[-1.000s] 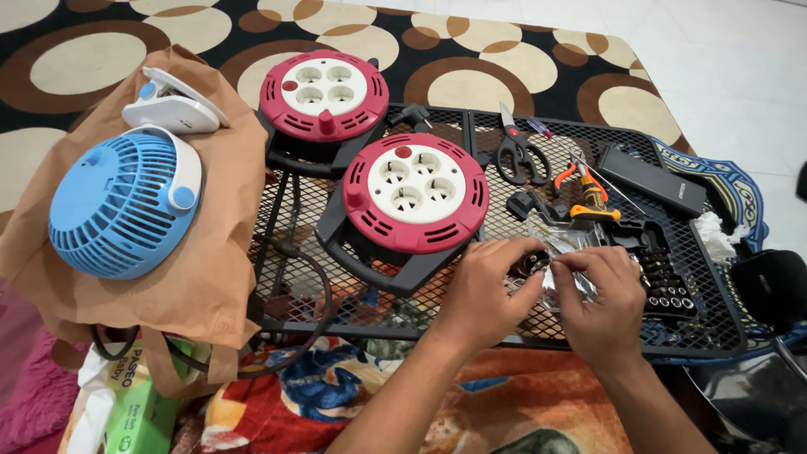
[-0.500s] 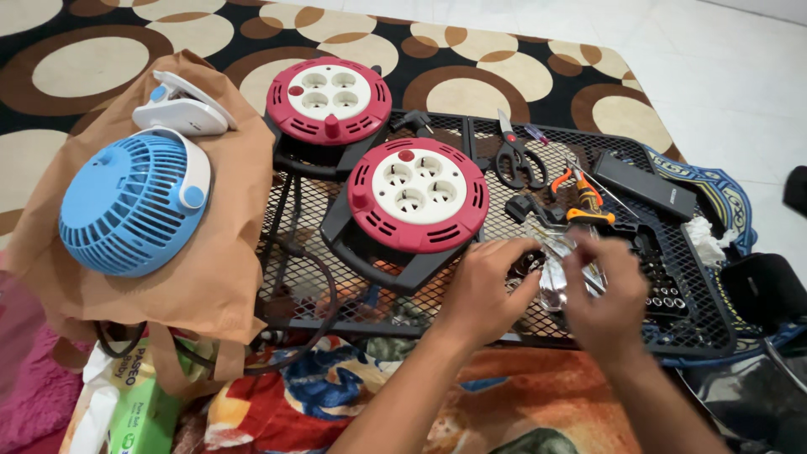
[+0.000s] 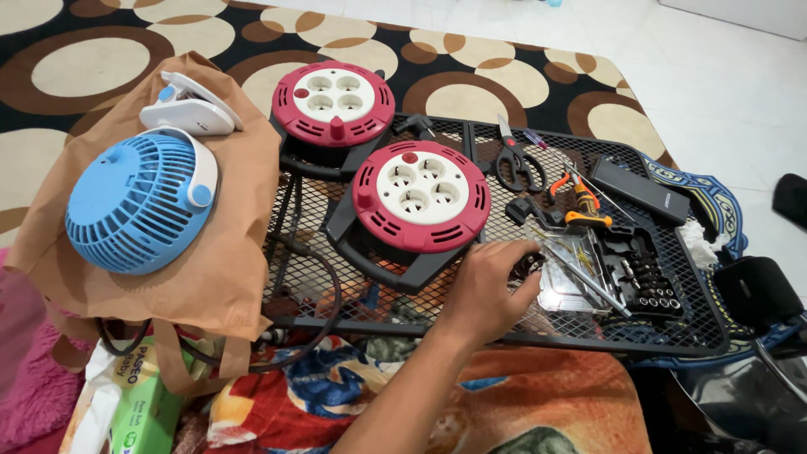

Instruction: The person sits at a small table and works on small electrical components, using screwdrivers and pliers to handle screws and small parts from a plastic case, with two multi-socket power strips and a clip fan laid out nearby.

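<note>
Black mesh rack (image 3: 504, 332) edge just beside left hand (image 3: 492, 286).

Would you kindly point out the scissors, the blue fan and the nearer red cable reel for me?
scissors (image 3: 514, 162), head view, on the black handles.
blue fan (image 3: 134, 206), head view, on the middle of the grille.
nearer red cable reel (image 3: 419, 187), head view, on the white socket face.
</note>
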